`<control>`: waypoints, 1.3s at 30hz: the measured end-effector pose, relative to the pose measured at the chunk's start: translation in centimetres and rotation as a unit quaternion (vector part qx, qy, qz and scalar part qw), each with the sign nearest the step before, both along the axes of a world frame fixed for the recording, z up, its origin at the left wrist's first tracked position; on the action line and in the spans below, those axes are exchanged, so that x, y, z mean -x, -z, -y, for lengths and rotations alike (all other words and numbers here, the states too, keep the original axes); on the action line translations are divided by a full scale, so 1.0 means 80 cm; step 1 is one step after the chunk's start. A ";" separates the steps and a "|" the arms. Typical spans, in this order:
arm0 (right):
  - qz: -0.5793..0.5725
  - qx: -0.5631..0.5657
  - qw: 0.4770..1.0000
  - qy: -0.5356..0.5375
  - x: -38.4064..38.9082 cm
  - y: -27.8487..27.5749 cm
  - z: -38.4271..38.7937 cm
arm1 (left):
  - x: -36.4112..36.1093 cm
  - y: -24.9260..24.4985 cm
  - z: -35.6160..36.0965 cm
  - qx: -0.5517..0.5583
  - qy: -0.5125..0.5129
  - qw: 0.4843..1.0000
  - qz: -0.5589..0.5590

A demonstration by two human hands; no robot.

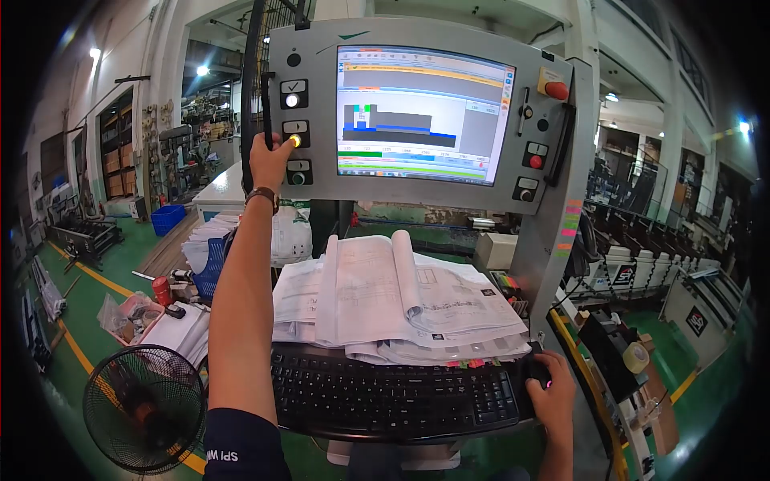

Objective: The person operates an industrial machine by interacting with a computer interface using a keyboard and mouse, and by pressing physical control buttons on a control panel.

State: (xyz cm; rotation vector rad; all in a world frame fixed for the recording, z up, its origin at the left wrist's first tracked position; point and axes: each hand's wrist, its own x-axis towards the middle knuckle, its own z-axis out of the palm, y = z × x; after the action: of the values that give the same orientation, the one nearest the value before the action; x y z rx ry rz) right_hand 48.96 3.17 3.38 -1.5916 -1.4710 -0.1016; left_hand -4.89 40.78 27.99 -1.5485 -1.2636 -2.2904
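My left hand (pixel 271 163) reaches up to the left edge of a grey control panel (pixel 417 32). A digit touches the glowing yellow push button (pixel 295 141), while the other fingers curl at the lower end of the black handle (pixel 268 100). Low on the right, my right hand (pixel 553 393) is closed over a black computer mouse (pixel 534 370) beside the black keyboard (pixel 385 397). The panel's screen (pixel 421 112) shows a grey and blue bar drawing. Between screen and keyboard lies a thick stack of paper drawings (pixel 377 297), its upper sheets curled over.
A black fan (pixel 144 409) stands at lower left, near a pink box (pixel 132 319) of small items. A red knob (pixel 555 90) sits at the panel's top right. Tape rolls (pixel 635 357) and a machine (pixel 626 268) are at right.
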 end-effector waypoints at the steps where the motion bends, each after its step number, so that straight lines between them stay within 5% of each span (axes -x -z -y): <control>1: 0.003 0.001 1.000 0.001 0.000 0.000 0.000 | 0.001 0.000 -0.001 -0.001 -0.001 1.000 -0.001; 39: 0.017 0.030 0.999 -0.007 -0.004 0.001 -0.002 | -0.003 0.001 0.001 -0.010 0.012 1.000 0.005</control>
State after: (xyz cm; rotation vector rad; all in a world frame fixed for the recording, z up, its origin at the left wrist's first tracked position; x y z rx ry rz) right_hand 49.25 3.35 3.34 -1.6347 -1.5240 -0.0788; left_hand -4.68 40.73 27.94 -1.5553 -1.2261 -2.3217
